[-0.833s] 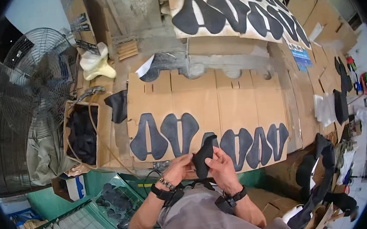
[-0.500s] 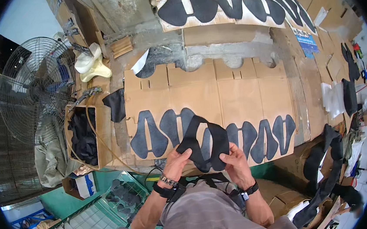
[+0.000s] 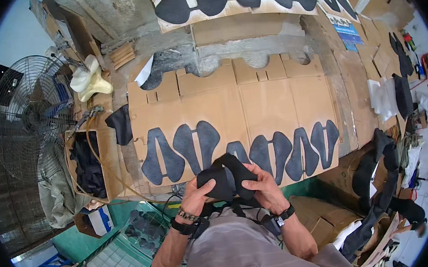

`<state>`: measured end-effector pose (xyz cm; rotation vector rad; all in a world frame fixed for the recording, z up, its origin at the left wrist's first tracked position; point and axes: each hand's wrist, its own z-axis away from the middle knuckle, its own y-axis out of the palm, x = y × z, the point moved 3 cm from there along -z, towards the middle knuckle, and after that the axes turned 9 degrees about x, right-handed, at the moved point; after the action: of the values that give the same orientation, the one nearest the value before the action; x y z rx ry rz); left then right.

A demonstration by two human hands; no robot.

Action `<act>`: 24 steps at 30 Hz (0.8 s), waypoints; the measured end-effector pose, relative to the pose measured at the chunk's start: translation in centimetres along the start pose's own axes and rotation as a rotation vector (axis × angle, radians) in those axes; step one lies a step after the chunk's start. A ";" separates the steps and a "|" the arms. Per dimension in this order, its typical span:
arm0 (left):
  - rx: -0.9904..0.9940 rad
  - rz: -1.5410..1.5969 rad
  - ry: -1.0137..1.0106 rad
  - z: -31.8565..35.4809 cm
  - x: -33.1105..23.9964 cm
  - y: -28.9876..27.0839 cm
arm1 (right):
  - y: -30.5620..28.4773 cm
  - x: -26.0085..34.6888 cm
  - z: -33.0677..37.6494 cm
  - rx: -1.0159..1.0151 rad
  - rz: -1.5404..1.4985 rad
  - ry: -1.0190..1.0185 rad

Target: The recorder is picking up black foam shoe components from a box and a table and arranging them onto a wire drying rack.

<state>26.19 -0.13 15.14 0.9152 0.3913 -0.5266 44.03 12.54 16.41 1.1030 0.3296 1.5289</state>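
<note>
Black foam piece [image 3: 225, 179] now folded and bunched at 6 o'clock, just below the cardboard sheet [image 3: 267, 103]; half a second ago I held it spread flat. My left hand [image 3: 197, 193] and right hand [image 3: 263, 189] both grip its sides, thumbs on top.

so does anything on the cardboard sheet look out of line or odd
Mostly tidy: the dark cut pieces lie flat in a row along the near edge of the cardboard sheet. The odd one is the dark piece bent in both hands, left hand and right hand. A black scrap also hangs off the sheet's left edge.
</note>
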 end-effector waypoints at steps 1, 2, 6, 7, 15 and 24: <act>0.003 0.001 0.000 0.0 0.2 0.0 | 0.0 -0.1 0.1 0.010 0.006 0.010; 0.005 -0.020 0.006 0.0 0.3 -0.1 | 0.3 0.0 0.2 0.021 0.014 0.015; 0.035 -0.041 0.022 0.0 0.3 0.5 | 0.1 -0.4 0.0 0.032 0.024 -0.003; 0.037 -0.040 0.021 0.0 0.4 0.4 | 0.2 -0.4 0.0 0.043 0.036 0.010; 0.126 -0.253 0.054 0.9 0.2 1.7 | -3.4 -2.6 -0.4 0.023 0.070 0.184; 0.180 -0.358 -0.021 1.3 0.3 2.4 | -3.9 -1.7 -0.6 0.003 -0.086 0.078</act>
<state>27.94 -0.08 17.25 1.0174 0.4977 -0.9098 45.82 12.41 12.46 1.0204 0.4275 1.4982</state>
